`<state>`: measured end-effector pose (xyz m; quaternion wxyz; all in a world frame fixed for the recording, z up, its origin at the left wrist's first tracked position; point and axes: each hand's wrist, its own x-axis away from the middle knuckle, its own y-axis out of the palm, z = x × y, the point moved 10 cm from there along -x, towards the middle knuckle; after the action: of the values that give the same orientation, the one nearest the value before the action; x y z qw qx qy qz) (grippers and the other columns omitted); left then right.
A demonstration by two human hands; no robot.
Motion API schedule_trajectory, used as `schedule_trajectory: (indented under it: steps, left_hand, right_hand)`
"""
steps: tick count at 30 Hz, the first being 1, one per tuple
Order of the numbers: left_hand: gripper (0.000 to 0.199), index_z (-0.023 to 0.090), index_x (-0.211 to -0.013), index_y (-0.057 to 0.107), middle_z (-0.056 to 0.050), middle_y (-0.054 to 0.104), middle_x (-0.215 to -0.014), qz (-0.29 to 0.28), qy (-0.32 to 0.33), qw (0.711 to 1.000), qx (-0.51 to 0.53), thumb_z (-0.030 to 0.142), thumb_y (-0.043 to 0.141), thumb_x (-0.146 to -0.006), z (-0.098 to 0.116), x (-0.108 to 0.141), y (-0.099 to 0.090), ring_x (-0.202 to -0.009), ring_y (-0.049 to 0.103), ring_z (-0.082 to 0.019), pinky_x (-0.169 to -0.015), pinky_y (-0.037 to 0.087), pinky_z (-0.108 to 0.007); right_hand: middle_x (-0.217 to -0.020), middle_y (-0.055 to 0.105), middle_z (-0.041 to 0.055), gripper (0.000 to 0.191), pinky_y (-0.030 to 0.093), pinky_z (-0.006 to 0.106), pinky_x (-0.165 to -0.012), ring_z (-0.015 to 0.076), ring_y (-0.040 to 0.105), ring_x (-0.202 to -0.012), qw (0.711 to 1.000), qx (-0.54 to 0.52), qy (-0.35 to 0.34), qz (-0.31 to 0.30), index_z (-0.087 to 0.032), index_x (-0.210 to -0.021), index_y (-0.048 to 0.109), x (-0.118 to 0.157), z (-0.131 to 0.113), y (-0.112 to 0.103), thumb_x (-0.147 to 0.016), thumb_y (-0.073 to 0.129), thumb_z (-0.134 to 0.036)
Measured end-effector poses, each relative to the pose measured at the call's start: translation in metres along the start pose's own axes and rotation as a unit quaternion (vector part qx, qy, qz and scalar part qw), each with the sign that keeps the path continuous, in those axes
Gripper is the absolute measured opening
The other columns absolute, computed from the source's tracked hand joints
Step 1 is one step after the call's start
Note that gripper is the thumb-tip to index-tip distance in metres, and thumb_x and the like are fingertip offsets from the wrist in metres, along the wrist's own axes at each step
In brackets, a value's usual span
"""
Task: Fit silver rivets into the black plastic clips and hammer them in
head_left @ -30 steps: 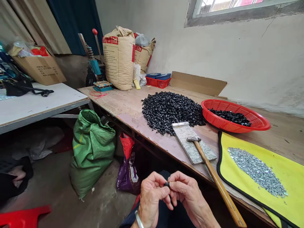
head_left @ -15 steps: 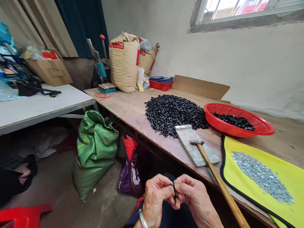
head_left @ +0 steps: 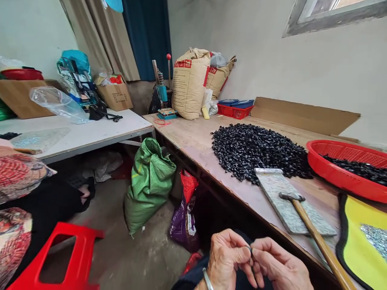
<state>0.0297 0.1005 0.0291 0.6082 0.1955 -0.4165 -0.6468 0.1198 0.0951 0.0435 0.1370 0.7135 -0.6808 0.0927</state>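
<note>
- Pinching a small dark piece (head_left: 250, 249) between thumb and fingertips, the left hand (head_left: 225, 257) meets the right hand (head_left: 282, 266), whose fingertips grip it too.
- That piece is above the person's lap, just off the edge of the counter (head_left: 184, 139).
- Nearby, a hammer (head_left: 321, 241) rests its head on a stone slab (head_left: 286, 195).
- Behind the slab spreads a heap of black parts (head_left: 256, 151), beside a red basket (head_left: 341, 181) holding more.
- Silvery bits (head_left: 375, 241) lie on a yellow mat (head_left: 355, 257) at right.
</note>
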Motion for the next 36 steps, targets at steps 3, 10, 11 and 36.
schedule_trajectory:
  steps: [3, 10, 11, 36]
  left_hand:
    - [0.019, 0.01, -0.058, 0.057, -0.005, 0.06, -0.045, 0.006, -0.008, 0.999, -0.041, 0.018, 0.074, -0.055, 0.002, 0.005, 0.003, -0.031, 0.053, -0.014, -0.028, 0.04, -0.019]
    - [0.008, 0.01, -0.059, 0.056, -0.006, 0.062, -0.047, -0.025, -0.024, 0.995, -0.09, 0.012, 0.065, -0.058, 0.001, 0.008, 0.013, -0.033, 0.055, -0.015, -0.031, 0.04, -0.02]
    - [0.008, 0.011, -0.06, 0.056, -0.006, 0.062, -0.047, -0.022, -0.03, 0.995, -0.093, 0.012, 0.064, -0.059, -0.002, 0.007, 0.012, -0.033, 0.055, -0.015, -0.03, 0.04, -0.02]
    - [0.025, 0.01, -0.067, 0.059, -0.001, 0.06, -0.052, -0.038, -0.06, 0.987, -0.142, 0.018, 0.076, -0.051, -0.004, -0.058, 0.085, -0.039, 0.052, -0.01, -0.036, 0.049, -0.025]
  right_hand:
    - [-0.049, 0.054, -0.0005, 0.021, 0.035, 0.023, -0.044, 0.0096, 0.045, -0.042, 0.999, -0.033, 0.006, 0.04, -0.015, -0.056, 0.059, 0.004, 0.001, -0.005, -0.062, 0.07, -0.032]
    - [-0.044, 0.05, -0.002, 0.016, 0.032, 0.023, -0.036, 0.009, 0.041, -0.035, 0.983, -0.157, 0.011, 0.096, -0.016, -0.051, 0.057, 0.013, 0.005, -0.005, -0.054, 0.07, -0.024]
    - [-0.043, 0.05, -0.0021, 0.015, 0.031, 0.023, -0.035, 0.0089, 0.041, -0.034, 0.981, -0.161, 0.007, 0.106, -0.016, -0.05, 0.056, 0.014, 0.006, -0.006, -0.054, 0.069, -0.024]
    - [-0.077, 0.064, 0.0081, 0.026, 0.041, 0.031, -0.057, 0.0214, 0.059, -0.068, 0.82, 0.428, -0.165, 0.343, -0.02, -0.079, 0.063, 0.028, -0.112, -0.129, -0.072, 0.055, -0.043]
